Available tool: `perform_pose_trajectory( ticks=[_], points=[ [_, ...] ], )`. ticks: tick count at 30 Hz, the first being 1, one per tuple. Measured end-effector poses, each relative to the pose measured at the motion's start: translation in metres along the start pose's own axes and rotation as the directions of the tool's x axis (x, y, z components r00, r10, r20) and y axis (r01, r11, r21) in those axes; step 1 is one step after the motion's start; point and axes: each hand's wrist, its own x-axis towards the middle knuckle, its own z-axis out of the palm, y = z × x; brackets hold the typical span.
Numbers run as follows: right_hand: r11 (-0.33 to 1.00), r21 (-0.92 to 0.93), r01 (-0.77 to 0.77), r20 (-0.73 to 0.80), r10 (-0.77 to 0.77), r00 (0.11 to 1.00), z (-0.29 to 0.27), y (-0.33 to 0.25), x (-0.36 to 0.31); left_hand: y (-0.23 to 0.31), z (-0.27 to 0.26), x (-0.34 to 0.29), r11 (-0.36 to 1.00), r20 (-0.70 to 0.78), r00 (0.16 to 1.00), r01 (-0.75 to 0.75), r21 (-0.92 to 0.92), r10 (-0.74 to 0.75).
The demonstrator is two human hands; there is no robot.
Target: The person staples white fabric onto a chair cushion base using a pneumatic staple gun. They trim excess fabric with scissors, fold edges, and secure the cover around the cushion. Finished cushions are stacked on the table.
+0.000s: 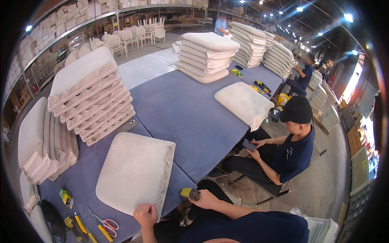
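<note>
A beige fabric-covered seat cushion (pixel 131 170) lies flat on the blue-grey table in front of me, a wavy fabric edge along its right side. At its near corner, my left hand (pixel 146 214) has curled fingers pinching the fabric edge. Off the table's near edge, right of the cushion, my right hand (pixel 204 200) grips a yellow and black hand tool (pixel 189 193), perhaps a staple gun; its lower part is hidden. The tool is apart from the cushion.
Stacked cushions (pixel 93 97) stand beyond mine, with more stacks (pixel 44 141) at left. Red-handled scissors (pixel 107 223), yellow-handled tools (pixel 83 224) and a small green-yellow box (pixel 65 197) lie near left. A phone (pixel 127 125) rests by the stack. A seated co-worker (pixel 293 141) holds another phone at right.
</note>
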Motion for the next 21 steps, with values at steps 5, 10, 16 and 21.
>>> perform_pose_trajectory(
  ticks=[5, 10, 16, 21],
  points=[
    [1.0, 0.0, 0.011, -0.014, -0.011, 1.0, 0.004, 0.004, 0.0, 0.001, -0.003, 0.001, 1.0, 0.025, 1.0, 0.018, -0.003, -0.018],
    [1.0, 0.009, -0.006, -0.008, 0.006, 1.0, 0.003, 0.009, 0.001, 0.021, -0.028, 0.023, 0.998, 0.302, 0.952, 0.049, 0.035, -0.058],
    [1.0, 0.01, 0.008, -0.014, -0.007, 1.0, 0.004, 0.006, 0.002, 0.004, -0.036, 0.03, 0.989, 0.548, 0.824, 0.137, 0.058, -0.146],
    [1.0, -0.004, 0.01, -0.015, -0.01, 1.0, 0.002, -0.001, 0.001, -0.003, -0.03, 0.019, 0.986, 0.467, 0.872, 0.169, -0.007, -0.146]
  ],
)
